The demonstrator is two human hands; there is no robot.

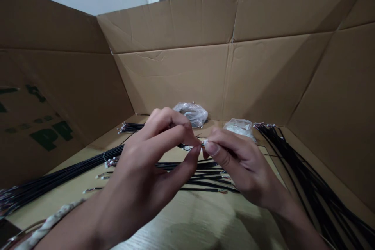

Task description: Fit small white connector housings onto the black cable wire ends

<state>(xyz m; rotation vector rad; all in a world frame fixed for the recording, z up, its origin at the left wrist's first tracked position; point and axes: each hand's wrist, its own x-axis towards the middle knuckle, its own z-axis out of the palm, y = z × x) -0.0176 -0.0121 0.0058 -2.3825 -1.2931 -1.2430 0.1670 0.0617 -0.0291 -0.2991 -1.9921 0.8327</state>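
My left hand (pixel 152 160) and my right hand (pixel 234 164) meet in the middle, fingertips pinched together. Between them is a small white connector (pixel 204 143) on the end of a thin black wire (pixel 183 146). My left thumb and forefinger pinch the wire end; my right thumb and forefinger pinch the connector. Below the hands lie several loose black wires (pixel 205 175) with small tipped ends on a light wooden table (pixel 187 218). A braided bracelet (pixel 49 222) is on my left wrist.
Tall cardboard walls (pixel 175 78) enclose the table on three sides. A long bundle of black wires (pixel 58 175) lies at left, another bundle (pixel 307 179) at right. Two clear plastic bags (pixel 191 113) (pixel 238 127) of small white parts sit at the back.
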